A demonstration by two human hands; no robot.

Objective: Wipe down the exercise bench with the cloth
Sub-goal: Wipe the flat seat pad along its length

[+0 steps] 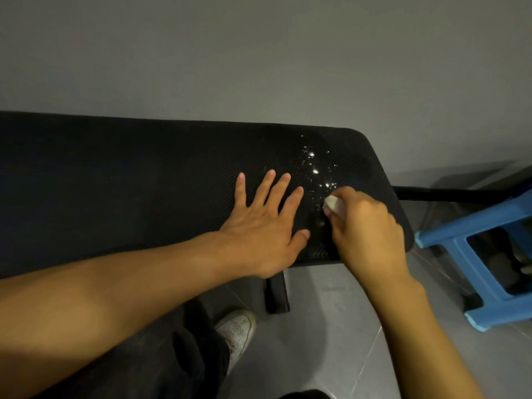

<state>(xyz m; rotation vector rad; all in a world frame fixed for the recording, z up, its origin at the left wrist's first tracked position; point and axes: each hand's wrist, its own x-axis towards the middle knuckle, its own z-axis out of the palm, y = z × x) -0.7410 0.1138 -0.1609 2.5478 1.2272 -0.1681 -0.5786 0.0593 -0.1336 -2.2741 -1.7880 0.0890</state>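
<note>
Scene: A person bends over a black exercise bench (pixel 144 182) that runs from the left edge to right of centre, against a grey wall. I have only the head camera to go on.
Cloth: A small white cloth (pixel 334 204), bunched into a wad, shows just right of centre. It is pressed to the pad at the lower edge of a wet patch, and most of it is hidden inside the fist.
Right hand: The right hand (pixel 365 228) has its fingers curled round the cloth, knuckles up, at the bench's right end.
Left hand: The left hand (pixel 267 234) lies flat on the pad at centre frame with fingers straight and spread, holding nothing. It is just beside the right hand but apart from it.
Wet patch: Bright droplets (pixel 315 165) glint above and left of the cloth, toward the rounded far corner.
Handling, cloth: I judge it light, soft and limp, so it will bunch under pressure. A full-fist hold with the fingertips bearing down suits it better than a pinch at one corner.
Handling, bench: The ribbed cover looks firm and grippy where dry, and I expect it to be slicker where wet. The flat hand looks placed to steady the bench.
Surroundings: A blue stool (pixel 472 246) stands at the right edge, a white shoe (pixel 237 329) is at lower centre, and a black bench leg (pixel 276 295) sits under the pad's near edge.
Progress: The droplets lie unwiped, so I judge the wiping barely begun at this end.
</note>
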